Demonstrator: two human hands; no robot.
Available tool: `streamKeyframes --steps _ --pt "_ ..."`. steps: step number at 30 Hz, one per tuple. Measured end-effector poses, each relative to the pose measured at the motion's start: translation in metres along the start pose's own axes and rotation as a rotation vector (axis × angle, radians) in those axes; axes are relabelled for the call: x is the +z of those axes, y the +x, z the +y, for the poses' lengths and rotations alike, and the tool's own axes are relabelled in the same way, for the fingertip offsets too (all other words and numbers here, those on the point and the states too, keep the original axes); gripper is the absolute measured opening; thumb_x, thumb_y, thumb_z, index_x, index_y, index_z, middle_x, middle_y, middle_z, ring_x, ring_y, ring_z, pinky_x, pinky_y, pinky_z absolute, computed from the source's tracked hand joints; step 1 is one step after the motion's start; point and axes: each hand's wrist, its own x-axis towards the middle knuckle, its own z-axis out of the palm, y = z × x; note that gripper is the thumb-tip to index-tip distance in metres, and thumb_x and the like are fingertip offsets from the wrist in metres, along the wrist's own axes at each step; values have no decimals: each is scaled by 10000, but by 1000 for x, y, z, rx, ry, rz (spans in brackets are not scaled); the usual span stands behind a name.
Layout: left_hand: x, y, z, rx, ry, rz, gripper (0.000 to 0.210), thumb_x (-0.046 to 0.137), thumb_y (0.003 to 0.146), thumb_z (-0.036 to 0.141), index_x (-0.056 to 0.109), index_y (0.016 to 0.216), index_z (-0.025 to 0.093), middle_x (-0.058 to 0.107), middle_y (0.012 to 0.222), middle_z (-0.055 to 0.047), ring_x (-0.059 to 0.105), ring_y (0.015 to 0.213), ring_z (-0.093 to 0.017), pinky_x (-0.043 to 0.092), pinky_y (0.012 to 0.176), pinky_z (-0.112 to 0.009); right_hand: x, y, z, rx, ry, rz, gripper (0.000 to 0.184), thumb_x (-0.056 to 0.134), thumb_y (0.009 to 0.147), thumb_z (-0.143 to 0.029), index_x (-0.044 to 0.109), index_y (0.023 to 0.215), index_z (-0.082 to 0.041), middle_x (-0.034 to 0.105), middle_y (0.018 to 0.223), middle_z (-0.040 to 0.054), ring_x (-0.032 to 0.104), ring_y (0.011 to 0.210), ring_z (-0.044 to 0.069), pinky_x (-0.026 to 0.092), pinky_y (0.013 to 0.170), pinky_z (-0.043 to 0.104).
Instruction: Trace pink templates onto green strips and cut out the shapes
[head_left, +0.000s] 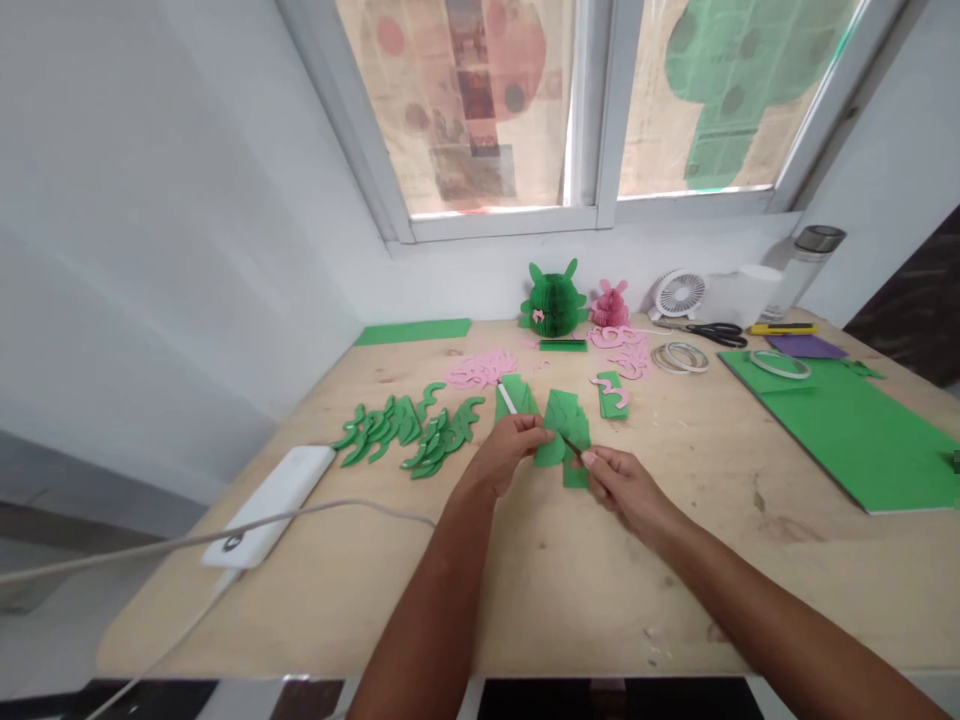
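At the middle of the table, my left hand (514, 445) has its fingers closed on the edge of a green paper piece (551, 455) with a rounded end. My right hand (619, 480), to the right, pinches a thin dark pointed tool (571, 445) against the green paper; its exact kind is too small to tell. Beyond my left hand lie more green paper pieces (512, 390) with a white stick-like object (507, 397) across them. Past my right hand, a pink curved cutout (612, 393) rests on a green paper rectangle (613, 412).
Green curved cutouts (442, 440) lie left, pink ones (484, 369) behind. Green (553, 305) and pink (611, 305) paper figures stand at the wall. Scissors (716, 333), a cutter (782, 328), tape rolls (681, 357), and a green sheet (855, 430) sit right; a power bank (274, 505) left.
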Motion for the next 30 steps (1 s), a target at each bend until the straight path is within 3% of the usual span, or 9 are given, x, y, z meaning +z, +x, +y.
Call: streamKeyframes --steps 6,13,22,30 --pt "3 -1 3 34 -50 53 287 735 581 291 482 537 163 460 521 55 416 515 -71 338 548 -220 -4 3 1 -10 33 3 414 591 785 -574 613 822 -163 345 462 -88 224 388 66 116 391 239" --pt "13 -4 5 53 -185 35 301 770 578 273 494 546 160 519 554 45 470 532 -72 395 594 -224 -2 4 2 4 126 16 405 606 780 -570 593 790 -165 371 467 -86 223 375 55 98 382 236" --pt "16 -2 -5 18 -105 -1 270 780 592 316 575 566 142 573 583 2 534 591 -114 428 666 -270 0 2 -4 -53 159 60 480 603 775 -590 422 570 -196 364 455 -76 215 385 51 103 388 237" --pt "19 -3 -1 89 -70 -41 301 752 658 415 699 712 123 683 706 -68 611 689 -173 476 741 -314 -2 3 -5 -74 125 51 476 598 765 -612 419 593 -207 363 459 -75 227 393 63 114 391 238"
